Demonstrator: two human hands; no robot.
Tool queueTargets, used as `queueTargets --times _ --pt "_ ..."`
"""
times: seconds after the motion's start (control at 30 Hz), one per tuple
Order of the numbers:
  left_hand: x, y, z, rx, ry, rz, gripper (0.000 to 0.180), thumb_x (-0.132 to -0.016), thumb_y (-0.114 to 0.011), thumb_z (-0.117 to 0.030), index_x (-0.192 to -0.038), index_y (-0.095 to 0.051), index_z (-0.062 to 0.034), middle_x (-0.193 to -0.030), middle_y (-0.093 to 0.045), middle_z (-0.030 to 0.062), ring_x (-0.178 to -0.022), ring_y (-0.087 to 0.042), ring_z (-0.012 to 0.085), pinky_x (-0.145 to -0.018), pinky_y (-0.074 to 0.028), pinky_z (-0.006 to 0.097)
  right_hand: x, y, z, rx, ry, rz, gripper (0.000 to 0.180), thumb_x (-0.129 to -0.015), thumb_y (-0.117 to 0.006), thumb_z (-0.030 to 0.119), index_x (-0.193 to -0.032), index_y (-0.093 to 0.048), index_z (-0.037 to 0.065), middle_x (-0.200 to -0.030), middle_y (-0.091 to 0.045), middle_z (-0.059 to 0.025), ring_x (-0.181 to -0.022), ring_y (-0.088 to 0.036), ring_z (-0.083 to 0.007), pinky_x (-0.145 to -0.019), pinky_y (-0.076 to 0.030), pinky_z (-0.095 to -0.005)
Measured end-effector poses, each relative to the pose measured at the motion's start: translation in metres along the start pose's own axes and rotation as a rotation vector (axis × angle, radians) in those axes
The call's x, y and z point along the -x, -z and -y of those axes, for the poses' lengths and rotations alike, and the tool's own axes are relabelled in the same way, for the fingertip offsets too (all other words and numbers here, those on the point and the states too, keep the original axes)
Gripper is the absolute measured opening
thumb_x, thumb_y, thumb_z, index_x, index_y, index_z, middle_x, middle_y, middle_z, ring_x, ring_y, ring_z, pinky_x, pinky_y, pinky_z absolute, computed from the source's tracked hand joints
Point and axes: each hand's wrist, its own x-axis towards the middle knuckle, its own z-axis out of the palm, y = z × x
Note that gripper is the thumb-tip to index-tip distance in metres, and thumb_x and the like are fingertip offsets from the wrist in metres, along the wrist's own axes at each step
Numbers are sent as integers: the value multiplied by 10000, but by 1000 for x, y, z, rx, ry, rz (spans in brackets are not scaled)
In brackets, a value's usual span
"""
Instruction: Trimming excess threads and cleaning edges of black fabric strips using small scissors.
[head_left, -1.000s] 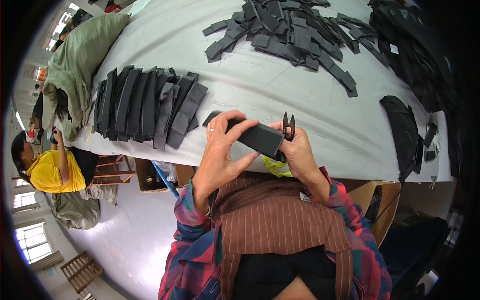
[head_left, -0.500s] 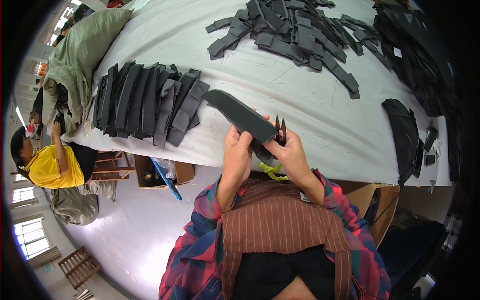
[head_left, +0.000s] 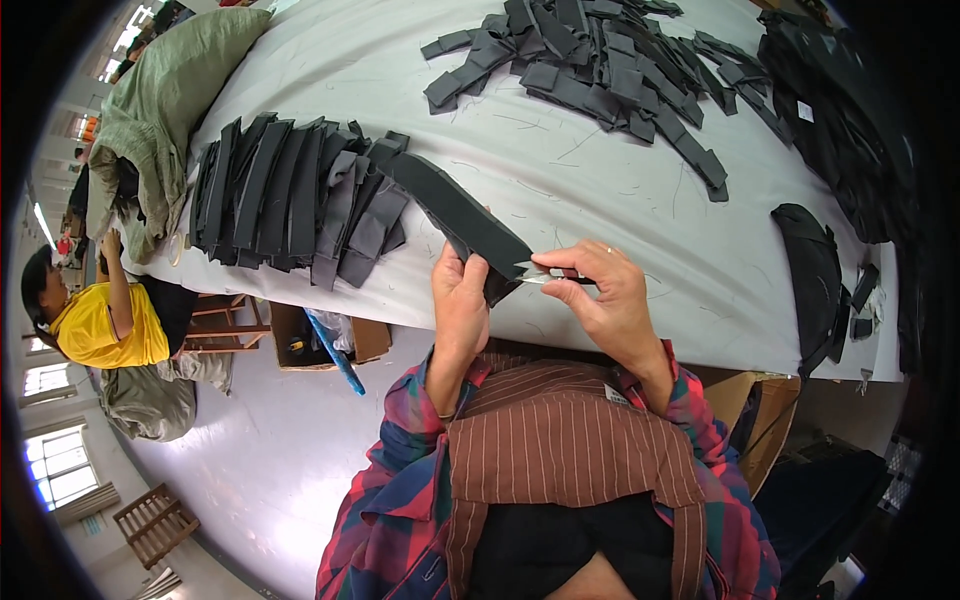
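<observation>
A dark grey fabric strip [head_left: 462, 212] slants up and left over the table, its near end gripped in my left hand [head_left: 461, 300], thumb on top. My right hand [head_left: 603, 287] is closed on a pair of small thread snips [head_left: 548, 274]. The snips' blades point left and meet the strip's near right corner; whether they touch a thread there is too small to tell. A row of similar strips [head_left: 270, 195] lies side by side to the left, near the far end of the held one. Farther off is a loose heap of strips [head_left: 610, 75].
Black fabric [head_left: 835, 120] and a black curved pouch [head_left: 808, 280] lie on the right of the white-covered table [head_left: 590, 190]. A green sack [head_left: 170, 90] rests at the far left. Below the edge stands a cardboard box [head_left: 372, 342]. A person in yellow [head_left: 115, 325] works at left.
My right hand has drawn away from the strip and turned the snips, so their blades now point left at its corner. My left hand has shifted slightly left with the strip.
</observation>
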Motion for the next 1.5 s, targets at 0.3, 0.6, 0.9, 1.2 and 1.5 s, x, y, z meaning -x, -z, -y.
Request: queueTargets --times 0.3,0.6,0.9,1.2,1.5 --pt "4 -3 1 -95 0 11 367 -928 -476 -35 -1286 -463 44 -1144 -577 68 -1012 -545 107 -888 -440 259 1 -6 -5 -461 -267 -71 161 -840 -674 96 -984 -654 27 -782 -612 10 -732 -523 -82 -671 -402 -223" --pt "8 8 11 -199 65 138 347 -911 -535 -50 -1242 -486 38 -1102 -565 41 -956 -539 102 -825 -465 253 8 -15 -11 -778 -505 36 141 -847 -690 162 -867 -637 32 -749 -572 38 -666 -432 -34 -587 -361 -195" --pt "-6 6 -16 112 104 15 455 -904 -588 -134 -1266 -362 25 -1071 -568 106 -966 -555 179 -882 -438 341 11 -19 -14 -327 -103 -78 129 -729 -678 -48 -809 -580 -24 -966 -660 -121 -720 -613 -158 -615 -475 -274" --pt "-10 6 -32 140 60 -187 306 -881 -639 -171 -1125 -474 -89 -927 -550 31 -872 -538 149 -823 -454 342 16 -20 -10 -5 -25 12 195 -656 -650 -97 -817 -598 -1 -1012 -655 -124 -733 -614 -232 -640 -475 -283" --pt "2 -4 -36 -1 -107 -133 485 -845 -612 -25 -1248 -345 -64 -987 -580 100 -870 -624 187 -783 -468 318 10 -13 -19 -70 -85 -133 178 -725 -706 71 -892 -644 71 -910 -630 -37 -727 -620 -234 -645 -483 -324"
